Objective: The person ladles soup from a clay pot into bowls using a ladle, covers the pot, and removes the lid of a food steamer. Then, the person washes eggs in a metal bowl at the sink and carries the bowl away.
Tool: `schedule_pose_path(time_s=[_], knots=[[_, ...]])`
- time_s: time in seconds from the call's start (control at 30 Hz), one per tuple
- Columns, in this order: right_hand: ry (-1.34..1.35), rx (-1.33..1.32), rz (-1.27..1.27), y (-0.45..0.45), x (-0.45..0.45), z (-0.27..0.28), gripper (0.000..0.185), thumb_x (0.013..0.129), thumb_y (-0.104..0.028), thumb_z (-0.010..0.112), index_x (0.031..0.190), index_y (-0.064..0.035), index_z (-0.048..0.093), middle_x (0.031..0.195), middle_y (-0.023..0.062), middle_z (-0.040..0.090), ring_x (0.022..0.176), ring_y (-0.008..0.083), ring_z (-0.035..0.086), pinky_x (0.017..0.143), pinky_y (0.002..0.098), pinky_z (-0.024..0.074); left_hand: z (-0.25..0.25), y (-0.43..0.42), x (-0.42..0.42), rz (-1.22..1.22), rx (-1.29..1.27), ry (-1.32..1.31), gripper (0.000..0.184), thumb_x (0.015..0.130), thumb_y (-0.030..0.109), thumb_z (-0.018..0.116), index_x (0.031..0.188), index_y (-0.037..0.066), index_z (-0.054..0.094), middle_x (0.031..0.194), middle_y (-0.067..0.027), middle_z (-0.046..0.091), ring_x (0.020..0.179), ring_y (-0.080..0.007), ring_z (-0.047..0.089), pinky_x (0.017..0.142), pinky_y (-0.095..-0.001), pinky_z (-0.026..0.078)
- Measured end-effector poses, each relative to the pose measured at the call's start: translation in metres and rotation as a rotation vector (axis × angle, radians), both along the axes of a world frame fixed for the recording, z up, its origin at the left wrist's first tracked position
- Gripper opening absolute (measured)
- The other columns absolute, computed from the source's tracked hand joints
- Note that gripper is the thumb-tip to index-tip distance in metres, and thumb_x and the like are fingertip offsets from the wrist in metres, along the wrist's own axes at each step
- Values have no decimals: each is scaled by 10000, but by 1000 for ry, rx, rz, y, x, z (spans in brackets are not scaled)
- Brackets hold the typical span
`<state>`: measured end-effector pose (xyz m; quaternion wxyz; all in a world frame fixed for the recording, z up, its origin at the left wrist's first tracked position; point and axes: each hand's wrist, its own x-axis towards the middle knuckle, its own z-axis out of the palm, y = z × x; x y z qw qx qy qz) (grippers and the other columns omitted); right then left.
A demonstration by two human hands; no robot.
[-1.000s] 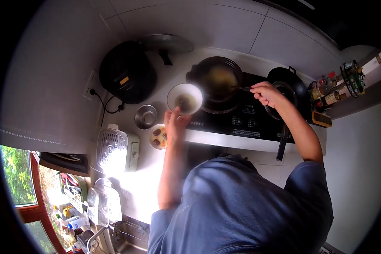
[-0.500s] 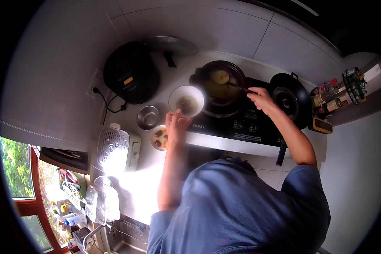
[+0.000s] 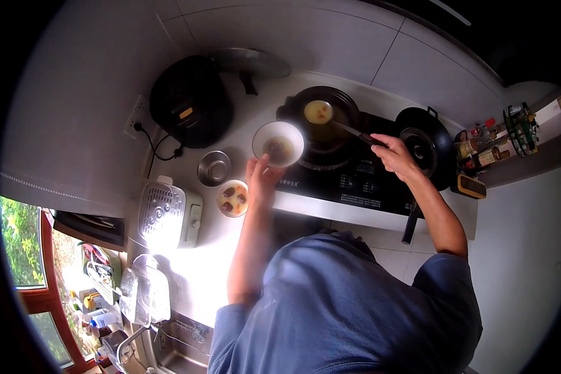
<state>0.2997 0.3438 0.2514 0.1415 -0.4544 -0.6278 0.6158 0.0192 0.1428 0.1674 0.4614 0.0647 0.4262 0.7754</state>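
Observation:
My left hand point(image 3: 263, 179) is closed on the rim of a white bowl point(image 3: 278, 144), which has some soup and a dark piece inside. In my right hand point(image 3: 389, 153) is the dark handle of a ladle point(image 3: 318, 112). The ladle's cup, full of yellowish soup with small reddish bits, is held over the dark pot point(image 3: 346, 100) on the black cooktop point(image 3: 355, 182). On the counter, left of my left forearm, sits a second bowl point(image 3: 233, 198) with soup and dark red pieces.
A small metal bowl point(image 3: 214, 169), a black appliance point(image 3: 191, 103) and a glass lid point(image 3: 252, 63) stand at the left. Right of the pot is a black wok point(image 3: 427, 144). A white appliance point(image 3: 168, 212) and the sink point(image 3: 184, 352) are nearer, at lower left.
The ladle was low in the pot and has come up full of soup, above the pot. My left hand still holds the bowl, almost in the same place.

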Motion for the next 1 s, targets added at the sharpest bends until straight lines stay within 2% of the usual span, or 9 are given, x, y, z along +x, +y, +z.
schedule_pose_path(time_s=[0.23, 0.5, 0.7, 0.8, 0.87, 0.93, 0.97, 1.0], knots=[[46, 3, -7, -16, 19, 61, 433, 933, -67, 587, 1344, 25, 487, 589, -81, 387, 426, 3, 297, 362, 199, 203, 8, 11, 5, -23, -44, 5, 278, 888, 265, 655, 979, 109, 444, 996, -88, 595, 855, -230, 633, 831, -356, 554], [52, 41, 34, -31, 34, 124, 419, 945, -64, 562, 1348, 22, 486, 631, -77, 428, 423, -17, 282, 355, 181, 209, 12, 31, 12, -16, -64, 5, 336, 873, 289, 680, 1004, 78, 453, 990, -128, 592, 832, -227, 618, 824, -343, 545], [108, 17, 85, -46, 33, 128, 424, 940, -61, 568, 1347, 24, 488, 634, -79, 431, 425, -10, 285, 363, 182, 221, 25, 45, 19, -18, -44, 7, 363, 867, 292, 686, 1023, 62, 453, 976, -135, 575, 821, -236, 610, 805, -348, 547], [65, 64, 115, -57, 24, 125, 412, 922, -61, 588, 1327, -6, 532, 649, -74, 470, 472, -2, 338, 414, 185, 274, 27, 49, 19, -36, -45, 4, 366, 865, 284, 685, 1031, 57, 451, 977, -136, 565, 824, -242, 608, 809, -355, 547], [1, 269, 171, -57, 23, 107, 414, 908, -76, 609, 1313, -16, 552, 693, -59, 543, 516, 0, 401, 452, 188, 324, 26, 50, 19, -42, -45, -2, 366, 866, 281, 683, 1037, 56, 450, 979, -138, 561, 829, -245, 606, 816, -358, 546], [34, 457, 238, -56, 24, 88, 418, 910, -85, 612, 1316, -15, 546, 698, -65, 550, 522, -3, 401, 463, 202, 345, 26, 51, 20, -32, -35, -15, 365, 868, 278, 680, 1043, 55, 449, 977, -141, 560, 837, -248, 605, 824, -360, 544], [-25, 561, 265, -57, 26, 85, 421, 901, -91, 622, 1308, -14, 548, 729, 6, 612, 539, 64, 498, 493, 239, 404, 25, 51, 19, -31, -33, -15, 366, 870, 280, 678, 1045, 54, 449, 983, -144, 562, 842, -250, 605, 827, -361, 543], [-28, 669, 272, -60, 24, 84, 424, 897, -91, 625, 1307, -14, 548, 760, 45, 626, 567, 105, 535, 509, 256, 426, 23, 51, 19, -30, -30, -16, 367, 872, 283, 676, 1048, 54, 449, 988, -147, 564, 847, -252, 605, 829, -362, 542]])
